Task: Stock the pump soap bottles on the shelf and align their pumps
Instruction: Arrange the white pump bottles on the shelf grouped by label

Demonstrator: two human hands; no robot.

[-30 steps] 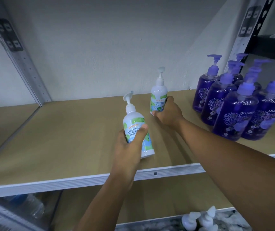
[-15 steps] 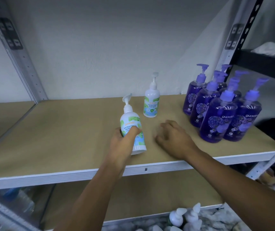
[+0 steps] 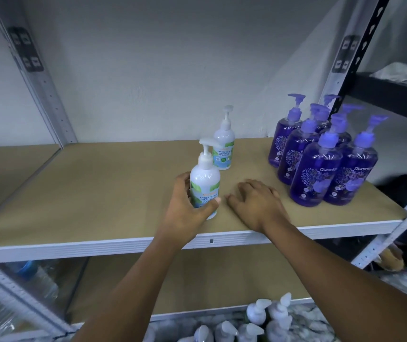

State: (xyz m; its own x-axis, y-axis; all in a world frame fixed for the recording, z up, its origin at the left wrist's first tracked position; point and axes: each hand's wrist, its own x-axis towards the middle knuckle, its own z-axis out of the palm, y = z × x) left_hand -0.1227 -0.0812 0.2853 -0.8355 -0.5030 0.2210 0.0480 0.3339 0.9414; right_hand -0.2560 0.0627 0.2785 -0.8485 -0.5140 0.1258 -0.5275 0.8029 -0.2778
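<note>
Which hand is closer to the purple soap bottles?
Right. The right hand is just left of the purple bottles, not touching them; the left hand grips a white bottle farther left.

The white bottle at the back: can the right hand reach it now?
Probably yes: the right hand holds nothing, and only bare shelf lies between it and the back white bottle.

The shelf (image 3: 86,193) lies open left of the front white bottle (image 3: 204,178); clustered purple bottles (image 3: 315,174) block its right end.
</note>
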